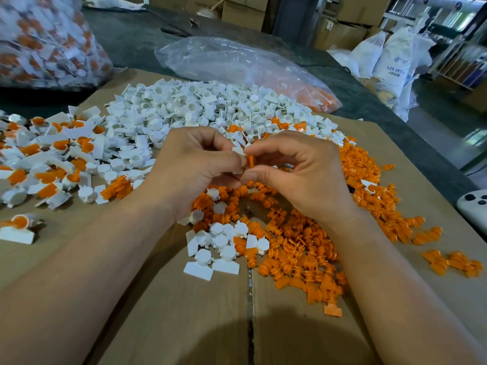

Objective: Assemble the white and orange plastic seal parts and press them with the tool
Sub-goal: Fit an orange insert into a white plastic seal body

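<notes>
- You are in a factory packing workshop or storeroom.
- Beyond the cardboard sheet (163,312) before you, cardboard boxes (243,10) stand stacked.
- Off the sheet's far right corner, white sacks (395,59) are marked "ABS".
- On the sheet lie bulk heaps of plastic parts (195,106).

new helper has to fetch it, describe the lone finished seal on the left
On the cardboard, find the mixed white-and-orange pile at the left edge. Nearer the person than that pile, one seal lies alone: a white cup with orange inside and a flat white tag, set apart from every heap.
</notes>
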Demonstrator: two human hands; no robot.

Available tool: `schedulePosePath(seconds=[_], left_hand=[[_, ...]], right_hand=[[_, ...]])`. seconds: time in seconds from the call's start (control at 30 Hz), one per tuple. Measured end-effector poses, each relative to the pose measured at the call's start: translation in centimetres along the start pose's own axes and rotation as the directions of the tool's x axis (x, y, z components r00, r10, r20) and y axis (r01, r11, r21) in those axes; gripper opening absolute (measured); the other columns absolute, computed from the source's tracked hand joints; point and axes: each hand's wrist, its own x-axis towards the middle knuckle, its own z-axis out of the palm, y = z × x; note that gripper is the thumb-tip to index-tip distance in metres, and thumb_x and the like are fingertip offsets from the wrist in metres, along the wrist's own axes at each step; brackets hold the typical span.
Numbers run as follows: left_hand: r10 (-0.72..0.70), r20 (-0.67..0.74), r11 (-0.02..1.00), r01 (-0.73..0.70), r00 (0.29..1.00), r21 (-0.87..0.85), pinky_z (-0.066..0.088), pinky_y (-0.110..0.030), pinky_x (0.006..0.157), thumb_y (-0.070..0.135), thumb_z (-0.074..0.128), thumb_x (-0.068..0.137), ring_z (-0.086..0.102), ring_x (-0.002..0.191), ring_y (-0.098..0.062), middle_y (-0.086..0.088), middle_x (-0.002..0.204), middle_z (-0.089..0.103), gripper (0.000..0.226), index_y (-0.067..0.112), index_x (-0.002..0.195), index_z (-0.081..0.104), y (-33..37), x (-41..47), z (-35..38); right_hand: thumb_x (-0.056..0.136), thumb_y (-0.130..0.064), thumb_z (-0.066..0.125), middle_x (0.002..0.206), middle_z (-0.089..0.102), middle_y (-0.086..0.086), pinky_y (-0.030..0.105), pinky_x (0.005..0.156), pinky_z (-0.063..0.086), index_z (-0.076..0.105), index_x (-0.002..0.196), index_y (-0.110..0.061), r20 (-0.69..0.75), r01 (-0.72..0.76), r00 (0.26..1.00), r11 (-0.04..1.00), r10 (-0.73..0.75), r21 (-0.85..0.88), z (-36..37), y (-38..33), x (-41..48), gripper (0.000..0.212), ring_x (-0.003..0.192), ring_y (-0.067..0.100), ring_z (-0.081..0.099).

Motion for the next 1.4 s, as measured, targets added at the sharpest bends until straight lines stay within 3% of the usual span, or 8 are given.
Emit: schedulePosePath(seconds=[0.37,0.5,0.6,0.7,1.07,1.4], left_hand=[[-0.025,0.025,0.997,0.026,0.999,-0.07,0.051,-0.018,0.046,-0.005,0.067,0.071,0.063,0.046,-0.016,-0.008,0.054,0.065,0.011,-0.003,0.067,0.057,0.04,-0.13,-0.13],[-0.041,-0.002,0.999,0.041,0.999,-0.035,0.049,-0.018,0.044,-0.01,0.065,0.073,0.062,0.045,-0.016,-0.007,0.051,0.063,0.018,0.001,0.061,0.057,-0.04,-0.15,-0.02],[-0.06,-0.03,0.998,0.06,0.998,-0.012,0.046,-0.018,0.041,-0.005,0.066,0.072,0.059,0.042,-0.014,-0.005,0.05,0.062,0.018,0.005,0.06,0.058,0.02,-0.08,-0.12],[-0.076,-0.051,0.997,0.076,0.996,-0.006,0.037,-0.015,0.036,-0.001,0.067,0.071,0.052,0.036,-0.011,0.002,0.043,0.056,0.019,0.009,0.057,0.058,0.16,-0.03,-0.24],[-0.067,-0.044,0.998,0.068,0.997,0.008,0.032,-0.013,0.035,0.001,0.07,0.069,0.048,0.035,-0.01,0.003,0.043,0.054,0.019,0.008,0.059,0.056,0.31,-0.2,-0.23],[-0.027,-0.038,0.999,0.028,0.999,0.043,0.033,-0.015,0.035,-0.001,0.069,0.071,0.051,0.036,-0.011,0.001,0.046,0.056,0.016,0.006,0.062,0.058,0.31,-0.22,-0.28]], right_hand=[[0.071,-0.01,0.073,0.081,0.065,-0.006,0.025,0.072,0.055,0.062,0.096,-0.023,-0.032,-0.07,0.997,0.997,0.071,0.023,-0.12,-0.21,-0.03,0.03,0.074,0.008,0.067],[0.071,-0.01,0.074,0.083,0.068,0.0,0.031,0.073,0.056,0.064,0.096,-0.019,-0.003,-0.094,0.996,0.995,0.094,0.03,0.05,-0.24,-0.22,0.029,0.074,0.011,0.068],[0.067,-0.009,0.078,0.085,0.064,-0.014,0.018,0.076,0.053,0.058,0.106,-0.025,0.022,-0.129,0.992,0.99,0.128,0.048,0.04,-0.15,-0.19,0.047,0.079,0.0,0.065],[0.067,-0.003,0.077,0.088,0.061,-0.02,0.015,0.078,0.051,0.054,0.109,-0.027,0.058,-0.161,0.986,0.985,0.158,0.057,-0.07,0.13,-0.15,0.054,0.083,-0.004,0.063],[0.071,-0.005,0.074,0.085,0.066,-0.009,0.022,0.076,0.054,0.063,0.099,-0.022,0.005,-0.106,0.994,0.994,0.106,0.039,0.23,0.31,-0.2,0.034,0.079,0.005,0.066],[0.073,-0.008,0.072,0.086,0.062,-0.009,0.018,0.074,0.052,0.06,0.105,-0.017,-0.016,-0.012,1.0,1.0,0.013,0.009,0.18,0.39,-0.15,0.035,0.079,0.004,0.064]])
